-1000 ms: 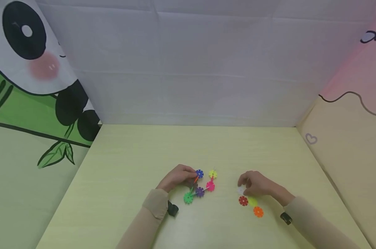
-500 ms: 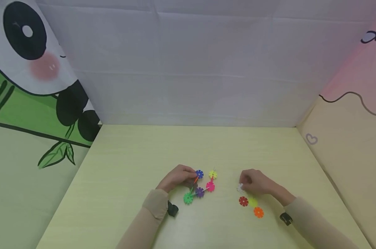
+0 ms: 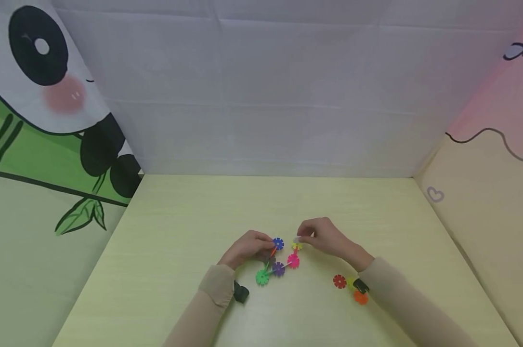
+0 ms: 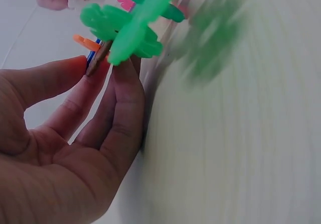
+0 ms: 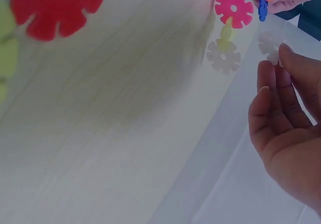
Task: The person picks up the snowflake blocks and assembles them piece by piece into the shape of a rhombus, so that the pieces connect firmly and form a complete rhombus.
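My left hand (image 3: pixel 248 248) pinches a chain of interlocked plastic snowflake discs near its blue disc (image 3: pixel 278 243). In the left wrist view, the thumb and fingers hold a brown disc (image 4: pixel 99 58) beside orange and blue ones. The chain runs through a green disc (image 3: pixel 262 277), a purple disc (image 3: pixel 279 269) and a pink disc (image 3: pixel 293 261) to a yellow disc (image 5: pixel 227 33) with a whitish disc (image 5: pixel 223 57) fixed to it. My right hand (image 3: pixel 326 237) pinches a loose white disc (image 5: pixel 269 45) beside that end; in the right wrist view the two white discs stand apart.
On the table (image 3: pixel 201 207), to the right, lie a red disc (image 3: pixel 340 281), a yellow-green disc (image 3: pixel 351 282) partly behind the right wrist's camera, and an orange disc (image 3: pixel 360 297). A white cloth (image 3: pixel 261 96) hangs along the back edge, with printed panels on both sides.
My right hand has picked up the white disc from the loose group and carried it left and away, to the chain's yellow end. The left hand has stayed put.
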The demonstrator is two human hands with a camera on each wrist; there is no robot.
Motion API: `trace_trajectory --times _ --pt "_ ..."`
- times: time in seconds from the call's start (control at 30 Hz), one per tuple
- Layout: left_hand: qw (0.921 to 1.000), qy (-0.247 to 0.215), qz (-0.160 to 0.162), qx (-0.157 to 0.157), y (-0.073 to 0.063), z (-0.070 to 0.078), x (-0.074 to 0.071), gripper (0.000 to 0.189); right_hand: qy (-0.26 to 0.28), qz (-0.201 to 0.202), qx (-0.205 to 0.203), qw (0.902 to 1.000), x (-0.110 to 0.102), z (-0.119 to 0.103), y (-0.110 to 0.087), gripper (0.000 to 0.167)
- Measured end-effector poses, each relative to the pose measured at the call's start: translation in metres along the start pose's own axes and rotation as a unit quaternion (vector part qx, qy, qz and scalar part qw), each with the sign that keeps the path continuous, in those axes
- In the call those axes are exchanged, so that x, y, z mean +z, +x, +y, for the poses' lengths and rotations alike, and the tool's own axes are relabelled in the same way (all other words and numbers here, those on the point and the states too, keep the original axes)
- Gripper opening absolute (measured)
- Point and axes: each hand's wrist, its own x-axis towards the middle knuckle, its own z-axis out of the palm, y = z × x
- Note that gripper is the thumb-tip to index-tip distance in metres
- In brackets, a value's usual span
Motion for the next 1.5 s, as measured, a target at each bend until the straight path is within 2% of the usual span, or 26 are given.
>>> trace_trajectory --times 0.27,0.67,1.3,1.5 --pt "1.0 0.005 0.001 -0.003 -0.005 0.002 -0.001 0.02 0.009 -0.011 0.013 0.9998 0.013 -0.005 0.016 0.006" --pt "1.0 0.003 0.002 -0.008 -0.009 0.003 -0.002 0.02 -0.006 -0.034 0.033 0.9989 0.022 -0.015 0.021 0.005" --pt "0.9998 0.002 0.008 -0.015 -0.008 0.002 -0.004 0.018 -0.025 -0.016 0.029 0.9991 0.027 -0.015 0.025 0.01" --pt "0.9998 -0.015 0.004 -0.014 -0.008 0.001 -0.003 0.018 -0.026 -0.017 0.021 0.9993 0.028 -0.012 0.027 0.009"
